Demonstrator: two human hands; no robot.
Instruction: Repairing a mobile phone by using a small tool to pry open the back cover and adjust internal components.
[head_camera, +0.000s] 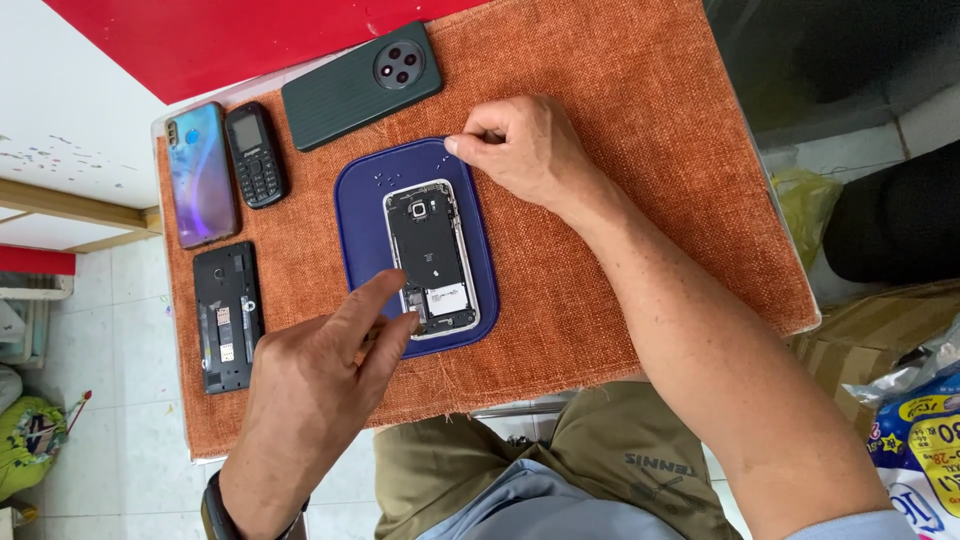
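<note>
The opened phone (431, 258), back cover off and its black insides showing, lies lengthwise in the middle of the blue mat (357, 200), which sits on the orange cloth (640, 150) over the desk. The left hand (320, 375) rests fingers on the phone's lower end and pins it to the mat; its grip holds nothing. The right hand (525, 150) hovers at the mat's upper right edge with thumb and forefinger pinched narrow — whether a screw sits between them cannot be told; tiny specks that look like screws (380, 180) lie on the mat above the phone.

To do this well, I judge the left fingers should press on the frame, not on the exposed board; any small part is best set on the mat — apart from the other specks — never on the cloth's weave.

Beside the mat lie a second opened phone (228, 315), a small keypad phone (257, 155), a shiny blue phone (201, 172) and a dark green phone (362, 85).
</note>
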